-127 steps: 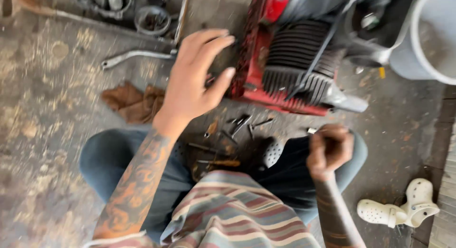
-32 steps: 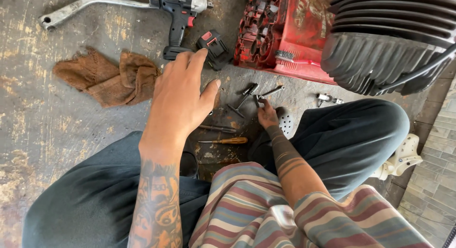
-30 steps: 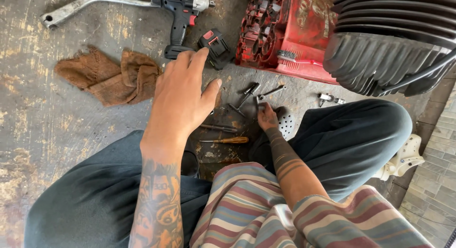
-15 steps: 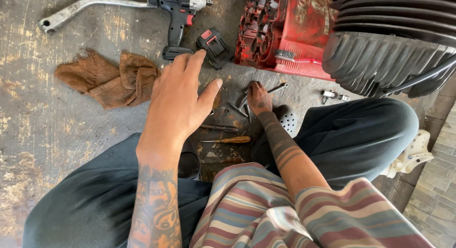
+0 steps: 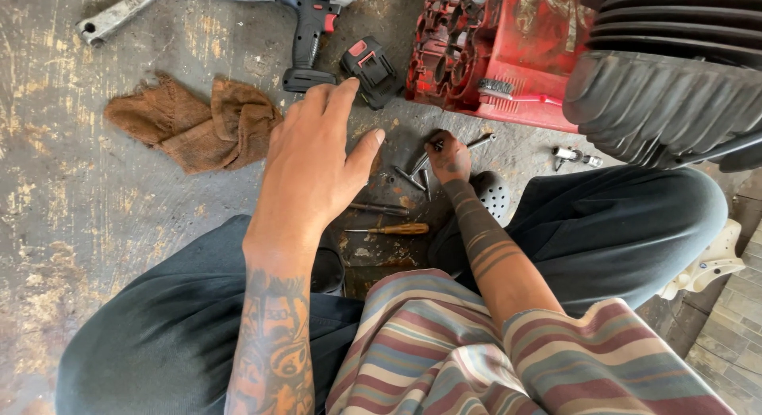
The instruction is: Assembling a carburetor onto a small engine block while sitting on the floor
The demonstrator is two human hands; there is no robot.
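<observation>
- Head view: your right hand (image 5: pixel 447 155) is down on the concrete floor (image 5: pixel 63 193), fingers curled around one of the loose metal bits (image 5: pixel 418 175) scattered between your knees; it looks closed on a dark piece, but exactly what it grips is too small to tell.
- Your left hand (image 5: pixel 313 165) hangs flat above the floor with the fingers spread and nothing in it, hovering over the same scatter of parts and near the orange-handled screwdriver (image 5: pixel 390 229).
- The cordless driver (image 5: pixel 313 26) lies untouched further out, its detached battery (image 5: pixel 370 61) just beside it, and the brown rag (image 5: pixel 194 125) sits well apart to your left.
- The red engine housing (image 5: pixel 492 54) with the black finned cylinder (image 5: pixel 675 81) rests in front of your right knee; neither hand touches it.
- As a judgement: you are at the picking-out stage. A small part is being selected from the floor, and any work on the engine with it is not yet begun.
</observation>
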